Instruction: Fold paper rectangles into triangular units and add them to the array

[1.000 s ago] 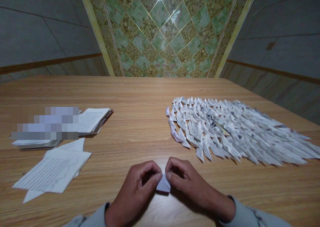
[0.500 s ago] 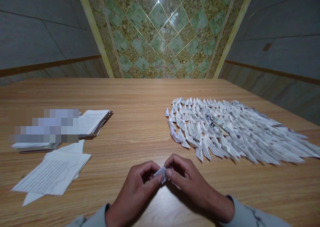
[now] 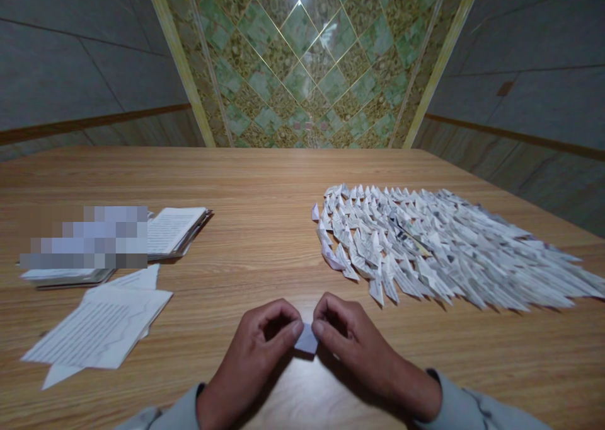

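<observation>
A small piece of folded paper (image 3: 307, 340) is pinched between both my hands, low in the middle of the view. My left hand (image 3: 262, 348) grips its left side between thumb and curled fingers. The right side is held the same way by my right hand (image 3: 359, 345). The paper looks pale and roughly diamond-shaped, its lower corner pointing toward me; the fingers cover its side edges. Ahead and to the right, folded paper boats (image 3: 401, 241) stand packed in rows.
Loose printed sheets (image 3: 101, 326) lie overlapping at the left. Behind them are a stack of printed paper (image 3: 177, 228) and another stack partly covered by a pixelated patch. The wooden table (image 3: 255, 184) runs back toward a green and gold tiled wall (image 3: 302, 70).
My left hand has shifted its grip up and slightly left along the paper. More of the paper's face now shows between my hands, spread flatter. My right hand has barely moved.
</observation>
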{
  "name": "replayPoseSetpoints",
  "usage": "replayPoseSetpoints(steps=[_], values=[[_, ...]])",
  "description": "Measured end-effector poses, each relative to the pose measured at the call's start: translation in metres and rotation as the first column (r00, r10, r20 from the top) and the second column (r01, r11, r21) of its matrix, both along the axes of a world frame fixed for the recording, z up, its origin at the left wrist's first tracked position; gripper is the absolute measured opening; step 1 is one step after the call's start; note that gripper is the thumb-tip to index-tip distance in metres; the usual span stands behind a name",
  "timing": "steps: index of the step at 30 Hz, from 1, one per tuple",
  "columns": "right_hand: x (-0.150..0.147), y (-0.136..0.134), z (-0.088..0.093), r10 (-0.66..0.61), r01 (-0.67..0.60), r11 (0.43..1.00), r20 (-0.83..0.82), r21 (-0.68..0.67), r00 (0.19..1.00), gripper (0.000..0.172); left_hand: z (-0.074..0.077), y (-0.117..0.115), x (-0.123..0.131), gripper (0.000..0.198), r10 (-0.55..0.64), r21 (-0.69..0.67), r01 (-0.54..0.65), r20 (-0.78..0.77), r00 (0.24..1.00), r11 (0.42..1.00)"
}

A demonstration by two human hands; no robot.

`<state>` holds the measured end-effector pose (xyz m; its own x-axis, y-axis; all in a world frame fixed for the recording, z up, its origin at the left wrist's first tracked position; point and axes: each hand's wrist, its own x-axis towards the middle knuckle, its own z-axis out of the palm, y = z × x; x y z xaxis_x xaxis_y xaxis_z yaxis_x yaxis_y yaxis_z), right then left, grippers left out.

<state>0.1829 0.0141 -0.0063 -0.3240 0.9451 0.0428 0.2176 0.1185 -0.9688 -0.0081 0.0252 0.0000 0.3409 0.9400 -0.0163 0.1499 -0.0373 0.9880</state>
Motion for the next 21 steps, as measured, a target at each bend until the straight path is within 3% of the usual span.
replayPoseSetpoints(steps=[4,9,12,16,21], values=[[0.000,-0.001,-0.002,0.041,-0.041,0.999,-0.012,0.025,0.999,0.027,-0.002,-0.004,0.003,0.029,-0.029,-0.035,0.030,0.025,0.999,0.999],[0.001,0.001,-0.002,-0.066,0.065,0.998,-0.172,-0.015,0.983,0.033,-0.010,-0.003,0.005,0.020,0.002,-0.101,0.007,0.090,0.996,0.995],[0.001,0.002,-0.004,-0.059,0.049,0.998,-0.225,-0.048,0.972,0.033,-0.013,0.000,0.004,0.021,0.034,-0.108,-0.024,0.091,0.995,0.994],[-0.001,0.001,-0.002,-0.024,0.023,1.000,-0.070,-0.020,0.997,0.028,-0.011,0.002,0.003,0.022,0.139,-0.085,-0.131,0.102,0.985,0.988],[-0.002,-0.001,0.002,-0.039,0.037,0.998,0.021,0.051,0.999,0.024,-0.003,-0.004,0.004,0.026,0.007,0.047,-0.005,-0.042,0.999,0.999]])
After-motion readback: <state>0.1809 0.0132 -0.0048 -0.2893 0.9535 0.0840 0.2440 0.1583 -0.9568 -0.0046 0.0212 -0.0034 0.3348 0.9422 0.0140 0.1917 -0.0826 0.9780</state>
